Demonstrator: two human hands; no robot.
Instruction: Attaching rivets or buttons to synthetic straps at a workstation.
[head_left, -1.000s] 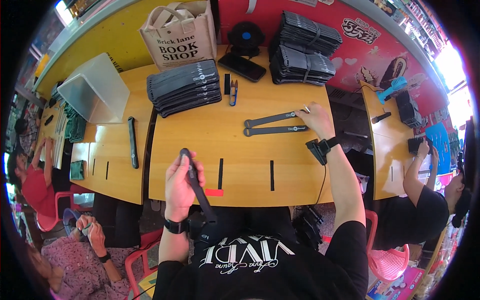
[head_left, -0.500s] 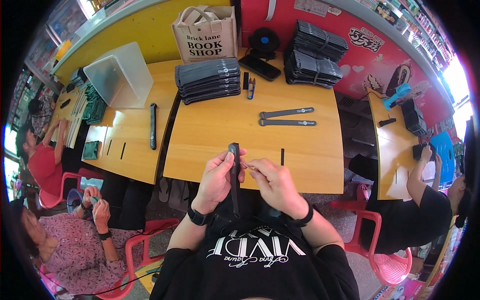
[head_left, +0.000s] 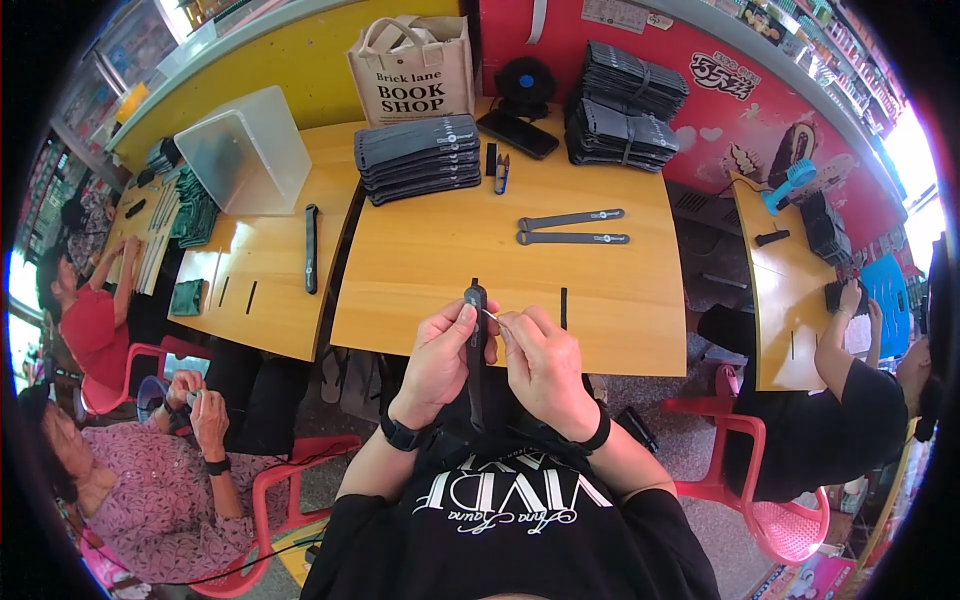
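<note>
Over the near edge of the table, my left hand (head_left: 437,360) is closed on a dark grey strap (head_left: 476,380) that hangs down toward my lap. A small black end sticks out above the strap's rounded top. My right hand (head_left: 545,365) pinches a thin, pale metal tool (head_left: 491,315), with its tip at the strap's upper edge; its exact kind is too small to make out. Beyond my hands, two similar grey straps (head_left: 572,238) with round loop ends lie on the table. One narrow black strip (head_left: 564,308) rests near the right hand.
Stacked grey straps (head_left: 418,160) and bundled ones (head_left: 622,135) stand at the back. Between them are blue-handled snips (head_left: 502,175), a phone (head_left: 517,134), a black fan (head_left: 527,85) and a tote bag (head_left: 412,75). A clear bin (head_left: 245,150) stands left. People sit on both sides.
My right hand has come slightly left, closer to the strap, and the tool's tip now meets its edge. The strap's top sits a little higher.
</note>
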